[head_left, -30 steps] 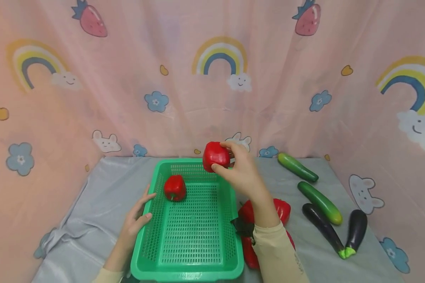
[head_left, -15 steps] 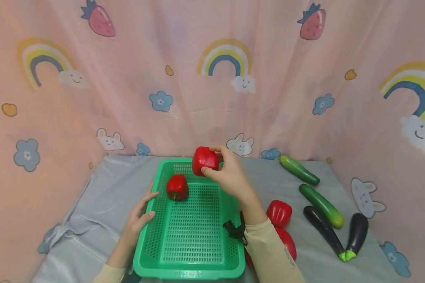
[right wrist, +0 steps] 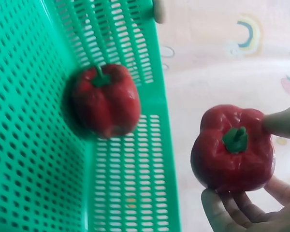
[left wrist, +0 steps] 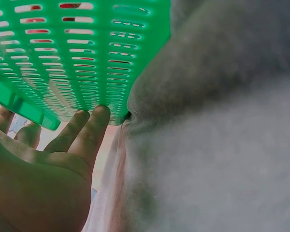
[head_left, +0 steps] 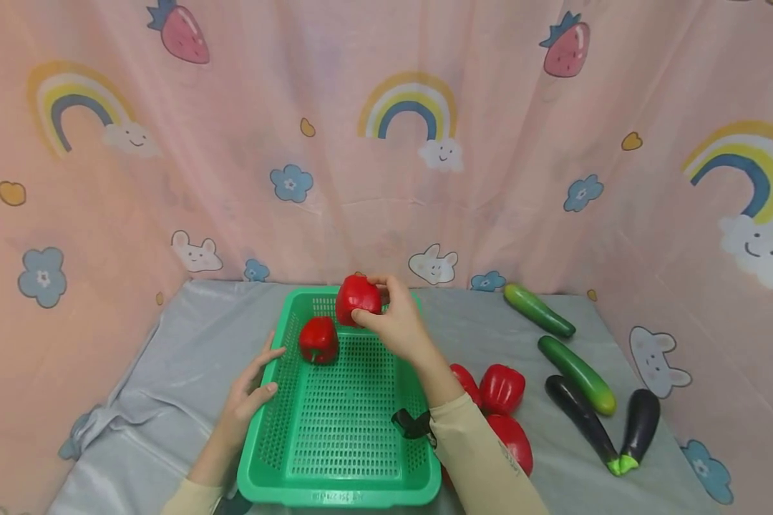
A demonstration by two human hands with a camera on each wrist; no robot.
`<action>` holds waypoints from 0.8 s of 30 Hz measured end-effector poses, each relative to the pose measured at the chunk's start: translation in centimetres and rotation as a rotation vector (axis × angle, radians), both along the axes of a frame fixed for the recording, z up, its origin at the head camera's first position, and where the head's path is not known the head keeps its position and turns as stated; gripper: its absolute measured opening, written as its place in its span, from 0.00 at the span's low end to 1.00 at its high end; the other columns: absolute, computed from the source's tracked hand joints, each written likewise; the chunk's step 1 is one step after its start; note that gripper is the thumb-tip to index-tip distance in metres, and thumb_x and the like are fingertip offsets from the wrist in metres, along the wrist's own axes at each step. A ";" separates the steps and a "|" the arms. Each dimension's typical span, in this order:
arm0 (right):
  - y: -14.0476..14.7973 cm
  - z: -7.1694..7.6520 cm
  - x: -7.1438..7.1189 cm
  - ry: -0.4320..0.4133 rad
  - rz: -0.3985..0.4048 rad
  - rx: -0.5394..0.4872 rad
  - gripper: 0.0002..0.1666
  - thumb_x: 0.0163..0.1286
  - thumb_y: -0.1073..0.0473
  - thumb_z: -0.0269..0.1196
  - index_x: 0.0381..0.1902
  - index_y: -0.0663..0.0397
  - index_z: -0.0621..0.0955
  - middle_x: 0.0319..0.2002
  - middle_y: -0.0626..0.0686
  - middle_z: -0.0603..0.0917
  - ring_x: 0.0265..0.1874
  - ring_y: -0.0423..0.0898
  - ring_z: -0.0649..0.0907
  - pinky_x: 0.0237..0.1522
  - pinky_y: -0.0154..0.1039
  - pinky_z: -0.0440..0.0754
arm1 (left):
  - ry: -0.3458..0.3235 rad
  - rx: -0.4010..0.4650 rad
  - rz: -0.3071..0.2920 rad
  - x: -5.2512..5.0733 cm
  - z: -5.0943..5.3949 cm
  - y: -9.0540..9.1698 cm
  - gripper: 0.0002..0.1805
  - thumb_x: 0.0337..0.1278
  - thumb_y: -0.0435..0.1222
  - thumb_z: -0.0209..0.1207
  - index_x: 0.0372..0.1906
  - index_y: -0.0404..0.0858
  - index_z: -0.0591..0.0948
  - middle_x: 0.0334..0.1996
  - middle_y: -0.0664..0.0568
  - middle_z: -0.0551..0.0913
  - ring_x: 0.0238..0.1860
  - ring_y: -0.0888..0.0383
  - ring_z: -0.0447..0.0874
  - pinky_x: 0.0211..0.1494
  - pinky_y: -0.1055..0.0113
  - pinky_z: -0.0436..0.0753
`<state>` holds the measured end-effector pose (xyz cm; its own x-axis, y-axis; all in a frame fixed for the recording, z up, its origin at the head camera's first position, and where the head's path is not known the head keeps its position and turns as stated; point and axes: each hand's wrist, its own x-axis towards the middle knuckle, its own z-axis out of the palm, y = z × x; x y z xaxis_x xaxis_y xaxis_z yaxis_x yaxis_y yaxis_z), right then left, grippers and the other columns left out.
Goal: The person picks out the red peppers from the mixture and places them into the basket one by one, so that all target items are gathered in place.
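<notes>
My right hand [head_left: 396, 322] grips a red bell pepper [head_left: 357, 300] between thumb and fingers, above the far end of the green basket [head_left: 341, 496]. In the right wrist view this bell pepper [right wrist: 234, 150] shows its green stem. A second red bell pepper [head_left: 318, 340] sits inside the basket, at its far left corner. My left hand [head_left: 245, 400] rests at the basket's left side, its thumb and fingers at the rim. In the left wrist view, straight fingers [left wrist: 89, 133] touch the basket's slotted outer wall [left wrist: 96, 72].
Several red bell peppers [head_left: 502, 388] lie right of the basket, partly hidden by my right sleeve [head_left: 483, 458]. Farther right are two green zucchini-like vegetables [head_left: 576, 373] and two dark eggplants [head_left: 641, 425]. A pink patterned curtain [head_left: 335, 222] stands behind the grey cloth [head_left: 148, 400].
My right hand has moved left and slightly down with the bell pepper, from the basket's far right corner to over its far end. The left hand stays at the basket's side.
</notes>
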<state>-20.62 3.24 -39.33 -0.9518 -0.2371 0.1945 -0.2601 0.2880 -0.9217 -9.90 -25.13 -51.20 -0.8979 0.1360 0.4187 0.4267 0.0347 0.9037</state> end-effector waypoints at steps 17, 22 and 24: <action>-0.7 -2.2 -0.5 -0.029 -0.015 0.075 0.35 0.66 0.58 0.74 0.69 0.57 0.77 0.60 0.59 0.81 0.55 0.57 0.80 0.47 0.51 0.88 | -0.002 -0.006 0.002 0.0 -0.1 -0.1 0.29 0.75 0.23 0.48 0.78 0.26 0.70 0.88 0.33 0.47 0.87 0.63 0.48 0.79 0.76 0.56; -0.7 -2.5 -0.6 -0.060 0.008 0.100 0.34 0.66 0.59 0.75 0.68 0.57 0.77 0.58 0.60 0.81 0.53 0.56 0.82 0.48 0.51 0.89 | -0.002 -0.027 0.014 0.2 -0.1 -0.1 0.29 0.76 0.24 0.48 0.78 0.27 0.70 0.87 0.30 0.46 0.87 0.63 0.48 0.78 0.76 0.56; -0.7 -2.8 -0.8 -0.070 0.015 0.112 0.34 0.66 0.59 0.75 0.68 0.57 0.77 0.58 0.60 0.81 0.52 0.56 0.82 0.48 0.51 0.89 | -0.004 -0.039 0.022 0.2 -0.1 -0.1 0.29 0.76 0.24 0.48 0.78 0.27 0.71 0.87 0.30 0.47 0.87 0.63 0.48 0.78 0.77 0.56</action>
<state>-21.40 2.58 -42.10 -0.9582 -0.2683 0.0995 -0.2017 0.3867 -0.8999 -9.72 -25.24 -51.28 -0.9025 0.1320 0.4099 0.4218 0.0793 0.9032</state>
